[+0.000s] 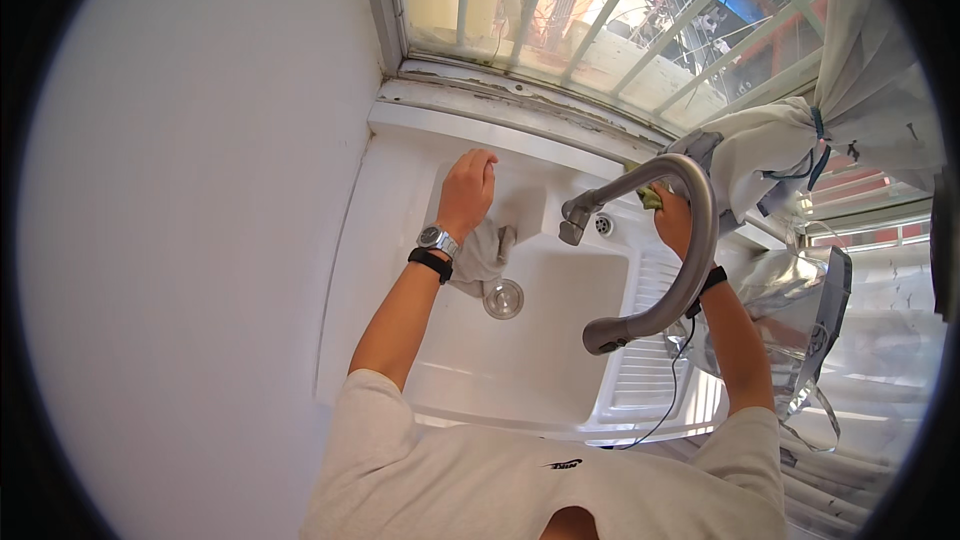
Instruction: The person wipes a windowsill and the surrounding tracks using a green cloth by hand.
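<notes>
My left hand [465,191] hovers at the back left of a white laundry sink [577,330], its fingers together and bent. Nothing shows in it, though its palm is turned from view. Below that wrist a wet greyish cloth [484,251] lies crumpled in the basin, beside the drain strainer [503,299]. On the right, my right hand [673,219] grips a small green-yellow cloth or sponge [649,199] by the back rim, behind the faucet's arch. The faucet [701,240] partly covers that hand and wrist.
The curved faucet spout ends in a spray head [604,336] over the basin. A ribbed washboard [649,360] forms the sink's right side. A tied curtain [772,139] and a clear plastic bag [787,315] hang close on the right. A barred window [600,22] stands behind.
</notes>
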`<move>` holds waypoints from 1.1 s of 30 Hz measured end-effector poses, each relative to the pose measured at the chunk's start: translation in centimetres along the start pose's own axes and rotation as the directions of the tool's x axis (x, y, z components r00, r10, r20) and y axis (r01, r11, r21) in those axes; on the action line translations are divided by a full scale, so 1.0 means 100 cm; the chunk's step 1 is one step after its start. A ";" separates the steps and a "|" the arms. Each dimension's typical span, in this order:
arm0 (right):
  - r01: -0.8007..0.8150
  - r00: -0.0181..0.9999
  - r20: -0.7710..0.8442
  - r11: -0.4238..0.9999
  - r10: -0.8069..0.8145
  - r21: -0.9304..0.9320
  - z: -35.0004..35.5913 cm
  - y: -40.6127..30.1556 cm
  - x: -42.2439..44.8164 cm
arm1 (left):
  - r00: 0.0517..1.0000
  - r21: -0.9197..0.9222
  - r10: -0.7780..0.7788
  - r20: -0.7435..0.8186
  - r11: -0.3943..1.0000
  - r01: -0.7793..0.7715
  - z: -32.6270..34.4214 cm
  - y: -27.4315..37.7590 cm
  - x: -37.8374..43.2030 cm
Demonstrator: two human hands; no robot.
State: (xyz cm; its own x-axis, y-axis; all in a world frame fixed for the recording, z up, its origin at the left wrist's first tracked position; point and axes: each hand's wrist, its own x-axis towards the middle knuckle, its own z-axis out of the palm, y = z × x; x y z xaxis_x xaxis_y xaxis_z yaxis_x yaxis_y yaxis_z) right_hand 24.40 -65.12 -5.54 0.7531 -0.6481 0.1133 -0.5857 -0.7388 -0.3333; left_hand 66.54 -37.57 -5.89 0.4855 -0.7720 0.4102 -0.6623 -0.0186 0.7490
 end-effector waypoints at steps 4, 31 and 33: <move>-0.476 0.866 0.269 0.859 0.421 0.188 -0.008 0.043 -0.141 | 0.996 -0.063 0.006 0.089 0.998 0.000 -0.014 0.007 -0.052; 0.065 0.907 -0.420 0.997 -0.040 0.045 0.225 -0.349 0.168 | 0.966 0.452 -0.126 0.224 0.892 0.012 -0.114 -0.118 -0.148; 0.144 0.901 -0.427 0.981 -0.076 0.128 0.232 -0.360 0.180 | 0.972 0.458 -0.105 0.212 0.889 -0.003 -0.104 -0.129 -0.150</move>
State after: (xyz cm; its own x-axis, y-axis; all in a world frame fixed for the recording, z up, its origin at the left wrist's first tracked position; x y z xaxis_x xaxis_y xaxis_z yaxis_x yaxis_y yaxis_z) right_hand 66.00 -45.89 -13.25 0.5954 -0.6065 0.5268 -0.4283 -0.7945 -0.4305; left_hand 73.78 -19.17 -16.31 0.4209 -0.8826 0.2096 -0.8517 -0.3050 0.4262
